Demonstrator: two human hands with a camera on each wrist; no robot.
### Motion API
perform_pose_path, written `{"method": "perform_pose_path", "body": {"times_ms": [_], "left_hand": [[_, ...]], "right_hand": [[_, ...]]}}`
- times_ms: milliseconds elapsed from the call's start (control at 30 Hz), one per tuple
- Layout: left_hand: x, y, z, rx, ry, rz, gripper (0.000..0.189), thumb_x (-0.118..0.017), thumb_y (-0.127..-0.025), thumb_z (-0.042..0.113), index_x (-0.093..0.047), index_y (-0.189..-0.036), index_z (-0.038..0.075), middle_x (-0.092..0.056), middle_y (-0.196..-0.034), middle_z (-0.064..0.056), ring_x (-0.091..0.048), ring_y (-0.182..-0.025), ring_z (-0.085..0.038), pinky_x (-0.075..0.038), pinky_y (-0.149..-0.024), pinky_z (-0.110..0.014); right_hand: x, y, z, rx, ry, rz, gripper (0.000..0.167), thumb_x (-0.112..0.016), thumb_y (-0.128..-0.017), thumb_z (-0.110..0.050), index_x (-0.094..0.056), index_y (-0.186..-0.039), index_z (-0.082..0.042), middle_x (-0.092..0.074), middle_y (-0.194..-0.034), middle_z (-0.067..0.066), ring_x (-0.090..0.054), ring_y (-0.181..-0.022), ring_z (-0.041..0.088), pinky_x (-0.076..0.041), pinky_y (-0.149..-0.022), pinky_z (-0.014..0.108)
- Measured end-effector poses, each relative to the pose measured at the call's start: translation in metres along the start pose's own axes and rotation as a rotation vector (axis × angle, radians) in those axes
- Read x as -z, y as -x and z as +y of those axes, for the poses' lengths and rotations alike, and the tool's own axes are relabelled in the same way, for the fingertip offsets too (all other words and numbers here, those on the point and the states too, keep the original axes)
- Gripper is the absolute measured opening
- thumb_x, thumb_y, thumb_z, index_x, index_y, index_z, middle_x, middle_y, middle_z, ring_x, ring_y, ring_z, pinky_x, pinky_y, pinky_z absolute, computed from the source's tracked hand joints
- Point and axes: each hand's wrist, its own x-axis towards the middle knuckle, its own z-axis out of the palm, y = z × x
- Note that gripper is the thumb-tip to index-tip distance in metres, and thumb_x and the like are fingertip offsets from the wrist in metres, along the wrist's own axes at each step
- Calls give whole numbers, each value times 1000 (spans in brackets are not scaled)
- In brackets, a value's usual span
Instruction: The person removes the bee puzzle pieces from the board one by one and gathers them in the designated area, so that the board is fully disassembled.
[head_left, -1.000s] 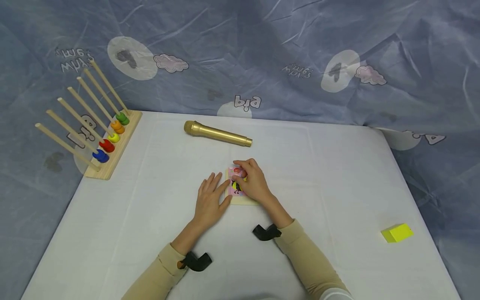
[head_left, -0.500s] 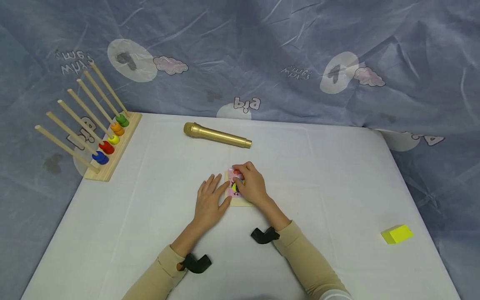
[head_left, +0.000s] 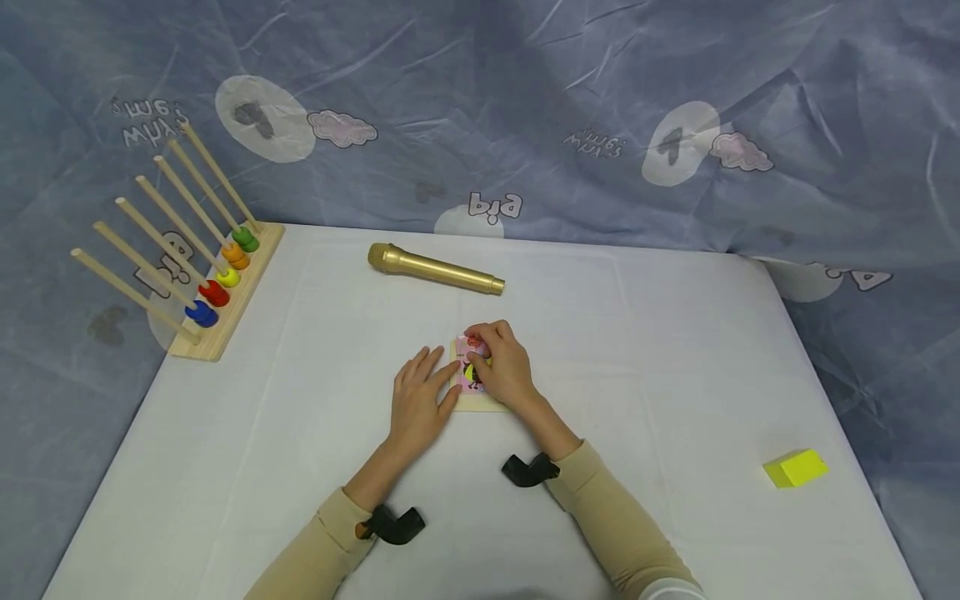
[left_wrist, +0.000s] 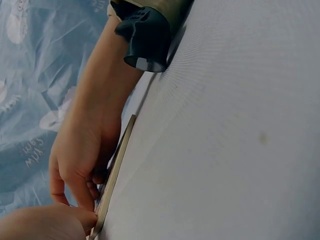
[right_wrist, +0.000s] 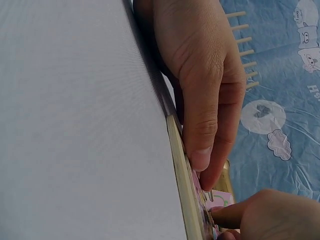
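Observation:
A small wooden picture puzzle (head_left: 480,404) lies flat on the white table, its pink face showing a black-and-yellow bee (head_left: 471,375). My left hand (head_left: 420,404) rests at its left edge, fingers spread and fairly straight, with thumb and index fingertip against the board. Over the puzzle's right part, my right hand (head_left: 506,367) has its thumb and index finger bent together. A pink puzzle piece (right_wrist: 221,198) with a green line stands tilted at its fingertips in the right wrist view. Much of the picture's right side is hidden under that hand.
Beyond the puzzle lies a gold microphone (head_left: 437,269). A wooden peg stand (head_left: 225,321) with coloured rings is at the table's back left corner. A yellow block (head_left: 797,468) sits near the right edge. Patterned blue-grey cloth (head_left: 525,125) hangs behind the table.
My right hand has shifted slightly to the left over the puzzle, still bent at the fingers. My left hand stays at the board's edge.

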Motion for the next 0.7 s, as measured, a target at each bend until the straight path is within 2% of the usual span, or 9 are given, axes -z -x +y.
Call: {"method": "perform_pose_path", "body": {"times_ms": [267, 400, 500, 600, 700], "left_hand": [[0, 0, 0, -3, 4, 0, 35, -67, -91, 24, -68, -124, 12, -52, -144, -16, -40, -139, -35, -28, -112, -57], [0, 0, 0, -7, 6, 8, 35, -67, -91, 24, -68, -124, 12, -53, -144, -16, -40, -139, -35, -29, -112, -57], [0, 0, 0, -9, 8, 11, 35, -67, -91, 24, -68, -124, 12, -52, -144, -16, -40, -139, -35, -29, -112, -57], [0, 0, 0, -5, 7, 7, 35, -67, -91, 25, -68, -124, 12, -52, -144, -15, -40, -139, -35, -29, -112, -56], [-1, 0, 0, -4, 6, 4, 35, -67, -92, 24, -68, -124, 13, -52, -144, -15, -40, -139, -34, -29, -112, -56]], "right_hand": [[2, 0, -2, 29, -45, 15, 25, -69, -87, -3, -64, -110, -10, -62, -88, 6, -56, -75, 15, -46, -66, 30], [5, 0, -3, 29, -139, 39, 21, -67, -88, 0, -65, -107, -7, -63, -84, 6, -57, -73, 16, -47, -66, 27], [10, -1, -7, -19, -265, 53, 19, -66, -89, 1, -66, -106, -6, -64, -86, 8, -57, -75, 17, -47, -67, 24], [23, 0, -15, -110, -389, 43, 19, -65, -90, 1, -66, -108, -4, -64, -89, 12, -57, -78, 18, -45, -69, 20], [35, -1, -13, -178, -441, 39, 19, -63, -91, 0, -67, -109, -4, -64, -90, 14, -56, -80, 19, -44, -71, 17]]}}
